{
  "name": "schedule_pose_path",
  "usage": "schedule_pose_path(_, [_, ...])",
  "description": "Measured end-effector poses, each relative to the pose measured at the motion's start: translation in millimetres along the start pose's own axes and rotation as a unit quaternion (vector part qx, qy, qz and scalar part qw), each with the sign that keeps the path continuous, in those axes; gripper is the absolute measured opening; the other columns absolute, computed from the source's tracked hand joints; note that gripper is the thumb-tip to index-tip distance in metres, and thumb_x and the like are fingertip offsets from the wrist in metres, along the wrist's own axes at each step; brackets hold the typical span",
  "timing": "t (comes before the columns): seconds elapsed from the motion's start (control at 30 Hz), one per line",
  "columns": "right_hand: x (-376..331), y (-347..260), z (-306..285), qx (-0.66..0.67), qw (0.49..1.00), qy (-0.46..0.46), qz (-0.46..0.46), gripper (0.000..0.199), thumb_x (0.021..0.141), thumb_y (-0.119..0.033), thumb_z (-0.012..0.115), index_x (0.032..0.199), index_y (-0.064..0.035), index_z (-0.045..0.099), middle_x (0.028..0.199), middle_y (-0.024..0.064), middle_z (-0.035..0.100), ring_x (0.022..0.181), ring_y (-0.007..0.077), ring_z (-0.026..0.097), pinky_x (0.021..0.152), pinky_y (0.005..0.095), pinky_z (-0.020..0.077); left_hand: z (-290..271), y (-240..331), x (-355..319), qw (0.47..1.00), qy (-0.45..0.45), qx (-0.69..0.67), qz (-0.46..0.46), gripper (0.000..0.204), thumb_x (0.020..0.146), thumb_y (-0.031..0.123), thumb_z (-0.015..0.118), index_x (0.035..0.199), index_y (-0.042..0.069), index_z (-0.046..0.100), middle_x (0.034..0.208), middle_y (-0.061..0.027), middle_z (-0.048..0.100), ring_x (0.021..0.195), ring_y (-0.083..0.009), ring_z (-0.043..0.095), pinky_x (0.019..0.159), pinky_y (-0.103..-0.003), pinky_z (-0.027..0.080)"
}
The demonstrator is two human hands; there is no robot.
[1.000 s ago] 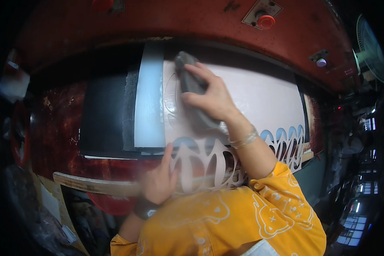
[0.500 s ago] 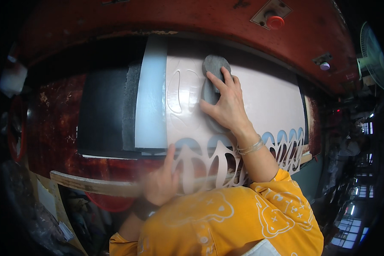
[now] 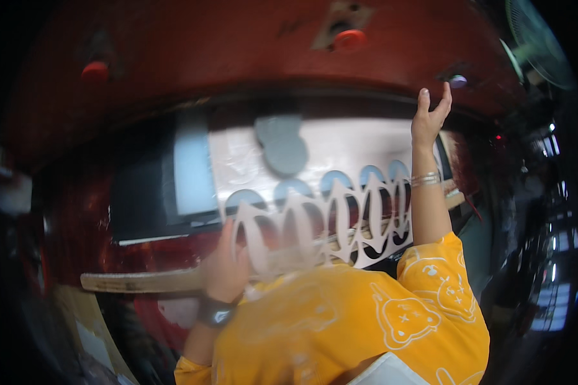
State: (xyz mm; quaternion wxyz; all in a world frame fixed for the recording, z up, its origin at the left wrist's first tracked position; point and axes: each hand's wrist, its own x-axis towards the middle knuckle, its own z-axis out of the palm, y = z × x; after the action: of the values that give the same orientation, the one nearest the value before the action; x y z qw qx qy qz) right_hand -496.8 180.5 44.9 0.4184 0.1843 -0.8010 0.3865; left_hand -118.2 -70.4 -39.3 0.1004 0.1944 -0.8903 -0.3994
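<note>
My right hand (image 3: 432,119) is raised at the right, empty, thumb and fingers apart. One fingertip is just beside the small pale purple button (image 3: 457,81) on the red machine; whether it touches cannot be told. A grey sole-shaped block (image 3: 282,146), probably a cutting die, lies on a pale pink sheet (image 3: 366,138). The sheet's near part is a web of cut-out leaf-like holes (image 3: 342,218) hanging over the front edge. My left hand (image 3: 226,266), blurred, is at the web's left end with its index finger stretched out; its other fingers are unclear.
The red machine beam (image 3: 224,45) spans the far side, carrying a red button (image 3: 350,40) and another red knob (image 3: 95,72). A light blue board (image 3: 194,167) and a black mat (image 3: 141,183) lie left. A wooden strip (image 3: 141,282) runs along the front. A fan (image 3: 539,48) stands at far right.
My right hand has let go of the grey block and moved up and right to the purple button. The block stays on the sheet. My left hand remains by the web's left end. The view has shifted.
</note>
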Motion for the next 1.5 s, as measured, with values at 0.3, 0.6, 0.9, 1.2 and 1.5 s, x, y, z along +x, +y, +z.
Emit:
schedule_pose_path(0.3, [84.0,63.2,-44.9,0.014,0.978,0.166,0.124,0.076,0.094,-0.039,0.051,0.143,0.009,0.018,0.149,0.0307,0.019,0.14,0.0396,0.019,0.115,0.0419,0.0163,8.8,-6.2,6.2,0.994,0.087,-0.023,0.054,0.049,0.089,0.018,0.056,0.136,0.007,0.045,0.088,-0.0242,0.066,0.076,-0.0385,0.067,0.066,-0.041,0.052])
schedule_pose_path(0.6, [-79.8,4.6,-116.4,0.14,0.973,-0.139,0.123,0.045,0.093,-0.021,0.055,0.131,0.0008,0.042,0.128,0.0178,0.05,0.119,0.0247,0.049,0.1,0.0336,0.0382,12.6,-9.0,2.7,0.995,0.095,0.004,0.007,0.05,0.087,0.014,0.055,0.136,0.013,0.046,0.086,-0.023,0.065,0.077,-0.0391,0.064,0.069,-0.045,0.049])
schedule_pose_path(0.9, [-180.2,-75.7,-139.5,-0.066,0.864,-0.472,-0.163,0.026,0.074,-0.023,0.07,0.091,-0.005,0.066,0.103,0.0116,0.059,0.103,0.0313,0.05,0.091,0.0451,0.037,14.2,-12.5,3.5,0.992,0.115,0.036,0.029,0.051,0.087,0.016,0.055,0.136,0.013,0.046,0.091,-0.023,0.066,0.082,-0.0398,0.064,0.076,-0.046,0.049])
schedule_pose_path(1.2, [-184.3,-88.4,-143.6,-0.124,0.863,-0.454,-0.181,0.034,0.077,-0.028,0.07,0.099,-0.0022,0.065,0.094,0.0148,0.056,0.102,0.0299,0.049,0.093,0.0434,0.0336,16.6,-14.1,6.1,0.991,0.114,0.06,0.025,0.052,0.087,0.016,0.053,0.138,0.017,0.044,0.088,-0.0243,0.066,0.08,-0.0415,0.064,0.073,-0.048,0.049])
schedule_pose_path(1.5, [-59.6,-93.8,-78.5,-0.106,0.732,-0.665,0.105,0.032,0.085,-0.032,0.064,0.083,-0.0016,0.072,0.07,0.0147,0.067,0.072,0.0211,0.068,0.065,0.0356,0.0525,9.7,0.0,11.8,0.997,0.051,0.048,-0.018,0.061,0.086,0.014,0.053,0.144,0.018,0.035,0.079,-0.0243,0.064,0.07,-0.0421,0.063,0.066,-0.05,0.049])
